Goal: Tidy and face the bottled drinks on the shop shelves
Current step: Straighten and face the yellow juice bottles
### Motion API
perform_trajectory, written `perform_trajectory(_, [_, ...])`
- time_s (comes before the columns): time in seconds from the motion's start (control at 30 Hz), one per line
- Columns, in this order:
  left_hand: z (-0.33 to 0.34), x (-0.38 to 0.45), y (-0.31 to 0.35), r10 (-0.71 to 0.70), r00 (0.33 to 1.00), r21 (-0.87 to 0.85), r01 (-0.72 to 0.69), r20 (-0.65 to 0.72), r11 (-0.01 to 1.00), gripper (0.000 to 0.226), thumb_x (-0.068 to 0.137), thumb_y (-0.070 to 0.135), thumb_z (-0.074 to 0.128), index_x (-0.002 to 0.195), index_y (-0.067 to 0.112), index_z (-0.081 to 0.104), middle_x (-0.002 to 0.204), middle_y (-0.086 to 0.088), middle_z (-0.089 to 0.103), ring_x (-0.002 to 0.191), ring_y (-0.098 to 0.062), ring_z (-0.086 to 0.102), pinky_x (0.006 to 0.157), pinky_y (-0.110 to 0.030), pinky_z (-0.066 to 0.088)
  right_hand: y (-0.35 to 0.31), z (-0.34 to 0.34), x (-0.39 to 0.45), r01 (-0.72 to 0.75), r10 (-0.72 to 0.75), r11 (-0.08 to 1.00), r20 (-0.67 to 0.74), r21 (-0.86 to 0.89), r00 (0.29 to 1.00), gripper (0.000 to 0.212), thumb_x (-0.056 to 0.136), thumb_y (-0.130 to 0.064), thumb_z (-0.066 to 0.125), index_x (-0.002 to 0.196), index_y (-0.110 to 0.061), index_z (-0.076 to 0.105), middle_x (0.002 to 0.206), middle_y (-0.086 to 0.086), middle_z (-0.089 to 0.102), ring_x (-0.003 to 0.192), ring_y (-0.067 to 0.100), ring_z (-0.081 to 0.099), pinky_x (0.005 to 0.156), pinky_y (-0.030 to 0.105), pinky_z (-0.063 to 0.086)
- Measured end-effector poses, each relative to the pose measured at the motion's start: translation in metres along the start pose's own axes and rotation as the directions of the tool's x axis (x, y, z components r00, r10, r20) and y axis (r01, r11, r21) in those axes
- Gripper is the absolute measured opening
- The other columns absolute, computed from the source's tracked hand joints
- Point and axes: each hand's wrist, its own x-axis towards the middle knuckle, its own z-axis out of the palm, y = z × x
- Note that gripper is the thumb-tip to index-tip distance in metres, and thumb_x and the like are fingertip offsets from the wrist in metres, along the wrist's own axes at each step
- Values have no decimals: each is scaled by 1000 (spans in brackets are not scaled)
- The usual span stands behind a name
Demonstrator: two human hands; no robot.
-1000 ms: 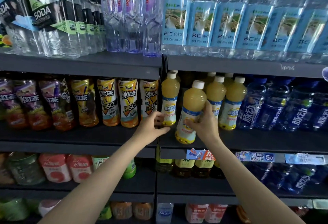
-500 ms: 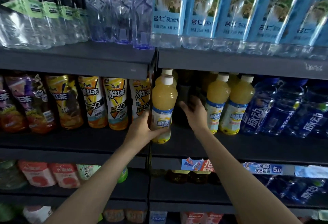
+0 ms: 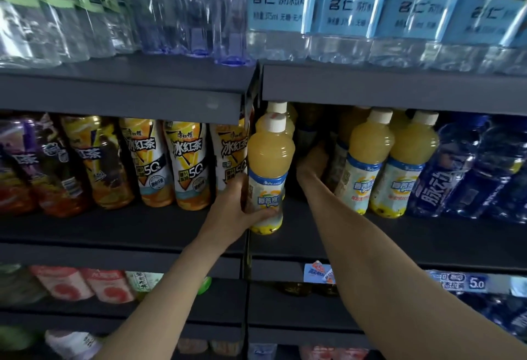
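Gripping the lower body of a yellow juice bottle, the left hand has its fingers curled across the front of the label and its thumb behind on the far left side. That bottle stands upright at the front edge of the middle shelf, at the left end of the right bay, just right of the dark upright divider. A second white-capped juice bottle stands directly behind it, mostly hidden.

The right hand reaches deep into the dark gap to the right of the held bottle. Its fingers are lost in shadow behind the stock; whether they hold anything cannot be told. Immediately right of that hand stand two more juice bottles, upright, labels forward, touching one another. Beyond them, further right, stands a row of blue drink bottles.

Left of the left hand's fingers, across the divider, a row of iced tea bottles stands upright, the nearest just beside the thumb. Above both hands, the upper shelf carries clear water bottles with pale blue labels. Below the right forearm, price tags are fixed to the shelf edge.
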Motion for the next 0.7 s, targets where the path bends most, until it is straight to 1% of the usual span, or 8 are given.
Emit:
perform_trajectory(0.1, [-1, -1, 2, -6, 1000, 9, 6, 5, 1000, 56, 70, 22, 80, 111, 27, 42, 102, 20, 53, 84, 19, 50, 66, 3, 38, 1, -8, -20, 17, -17, 1000, 22, 1, 1000, 60, 95, -12, 49, 147, -4, 20, 146, 17, 37, 133, 32, 39, 108, 40, 35])
perform_trajectory(0.2, [-1, -3, 4, -3, 1000, 41, 4, -9, 999, 59, 72, 25, 79, 117, 21, 42, 111, 11, 51, 97, 1, 49, 67, 5, 35, 13, -22, -51, 81, -81, 994, -9, 72, 997, 57, 87, -1, 56, 138, 1, 30, 134, 23, 47, 124, 38, 45, 100, 42, 41])
perform_trajectory(0.27, [0, -5, 5, 2, 1000, 57, -1, -19, 998, 64, 73, 26, 79, 125, 15, 42, 118, 6, 51, 104, -3, 47, 68, 4, 34, 17, -39, -73, 108, -107, 991, -17, 81, 994, 51, 84, 3, 58, 130, 4, 35, 125, 25, 51, 118, 39, 47, 95, 41, 41])
perform_trajectory(0.4, [4, -10, 5, 30, 998, 97, -24, -61, 995, 64, 76, 24, 76, 128, 7, 42, 122, 1, 50, 108, -6, 45, 75, -4, 31, 28, -71, -122, 241, -244, 963, 15, 121, 970, 43, 83, -2, 64, 119, 5, 40, 120, 22, 49, 115, 34, 43, 90, 32, 36])
perform_trajectory(0.5, [8, -17, 5, 38, 995, 188, -21, -89, 982, 64, 78, 33, 73, 126, 4, 42, 124, -7, 52, 113, -15, 50, 81, -16, 39, 33, -93, -145, 279, -288, 952, 57, 130, 956, 57, 80, -13, 73, 123, 2, 39, 121, 17, 48, 117, 29, 44, 87, 23, 34])
perform_trajectory(0.57, [10, -27, 6, 27, 985, 203, 8, -169, 979, 70, 77, 36, 73, 130, 4, 40, 128, -10, 50, 118, -22, 49, 89, -26, 41, 27, -105, -147, 233, -260, 949, 104, 213, 960, 72, 76, -20, 78, 131, 0, 35, 126, 14, 48, 119, 26, 45, 90, 25, 39])
perform_trajectory(0.63, [9, -42, 11, 89, 953, 142, -49, -289, 989, 65, 77, 32, 74, 127, 5, 44, 122, -6, 51, 113, -18, 49, 90, -19, 40, 18, -115, -144, 221, -263, 930, 111, 292, 959, 80, 74, -22, 80, 135, -1, 34, 129, 12, 50, 117, 24, 50, 88, 24, 45])
perform_trajectory(0.7, [9, -57, 17, 182, 934, 113, -154, -307, 982, 54, 79, 28, 73, 122, 8, 48, 114, 2, 52, 107, -10, 50, 87, -9, 38, 11, -122, -141, 257, -294, 913, 74, 318, 953, 71, 74, -20, 80, 130, -1, 41, 120, 11, 59, 106, 23, 58, 73, 13, 44])
